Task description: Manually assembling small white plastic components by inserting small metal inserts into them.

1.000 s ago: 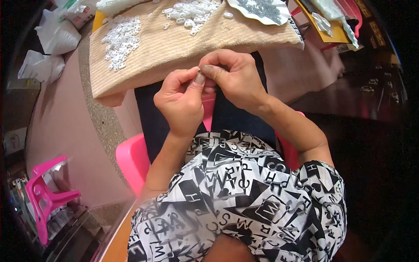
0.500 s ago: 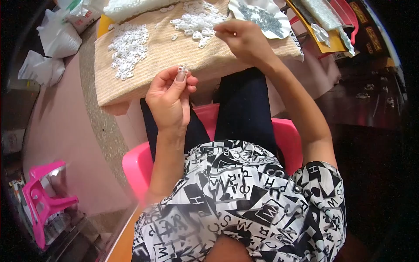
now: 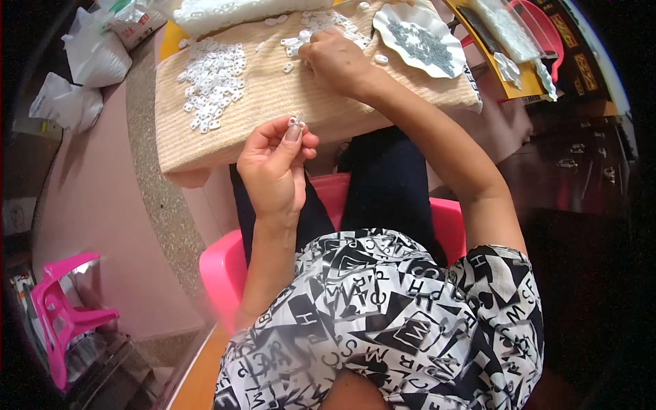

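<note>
My left hand (image 3: 277, 160) is closed in front of the table's near edge. Its thumb and fingertips pinch a small white plastic piece (image 3: 294, 121) with a thin shiny pin sticking up from it. Over the far middle of the table, my right hand (image 3: 342, 66) reaches down with curled, closed fingers into a loose pile of white plastic pieces (image 3: 345, 26). Its fingertips are partly hidden, so whatever they grip cannot be made out. Left of my hands lies a second pile of similar white pieces (image 3: 213, 78).
A white wavy-edged dish (image 3: 447, 63) holds many small grey metal parts at the far right. The table has a beige striped cloth (image 3: 273, 85). A clear bag of white pieces (image 3: 232, 14) lies along the back. A pink stool (image 3: 72, 314) stands on the left.
My right hand has moved left from beside the dish onto the middle pile. My left hand still pinches the white piece. The whole view has shifted slightly.
</note>
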Demonstrator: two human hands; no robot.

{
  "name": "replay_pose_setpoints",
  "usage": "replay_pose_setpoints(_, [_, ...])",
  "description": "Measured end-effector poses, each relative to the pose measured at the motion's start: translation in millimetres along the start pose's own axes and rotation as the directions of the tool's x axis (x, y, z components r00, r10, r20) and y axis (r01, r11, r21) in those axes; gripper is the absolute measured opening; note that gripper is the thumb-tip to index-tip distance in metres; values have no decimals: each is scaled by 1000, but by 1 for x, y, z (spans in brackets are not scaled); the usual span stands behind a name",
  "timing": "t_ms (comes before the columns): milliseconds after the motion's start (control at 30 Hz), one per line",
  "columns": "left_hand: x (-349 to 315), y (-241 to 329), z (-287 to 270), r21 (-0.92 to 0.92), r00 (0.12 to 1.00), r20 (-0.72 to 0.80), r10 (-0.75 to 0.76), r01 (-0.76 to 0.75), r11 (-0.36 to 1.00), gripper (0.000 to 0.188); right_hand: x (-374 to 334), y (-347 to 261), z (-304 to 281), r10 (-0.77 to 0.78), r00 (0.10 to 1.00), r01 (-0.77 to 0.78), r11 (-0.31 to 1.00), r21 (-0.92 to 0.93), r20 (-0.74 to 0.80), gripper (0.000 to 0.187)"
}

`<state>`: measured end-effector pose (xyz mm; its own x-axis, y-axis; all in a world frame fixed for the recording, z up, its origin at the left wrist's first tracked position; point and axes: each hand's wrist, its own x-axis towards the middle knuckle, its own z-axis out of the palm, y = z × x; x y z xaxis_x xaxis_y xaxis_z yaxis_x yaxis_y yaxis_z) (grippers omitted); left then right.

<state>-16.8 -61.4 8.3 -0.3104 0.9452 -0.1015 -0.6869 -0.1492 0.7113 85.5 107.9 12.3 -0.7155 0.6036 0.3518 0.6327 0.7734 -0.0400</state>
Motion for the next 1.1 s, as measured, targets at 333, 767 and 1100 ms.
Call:
replay_pose_setpoints(333, [-6, 0, 7, -4, 999, 46, -12, 12, 1000, 13, -31, -21, -64, 213, 970, -235, 704, 670, 116, 16])
replay_pose_setpoints(767, [-27, -12, 23, 99, 975, 190, -114, 97, 990, 14, -128, -46, -93, 290, 848, -353, -316, 881, 444, 20])
replay_pose_setpoints(1100, [-32, -15, 27, 147, 974, 183, -134, 108, 983, 14, -131, -47, -94, 322, 870, -325, -195, 926, 373, 19])
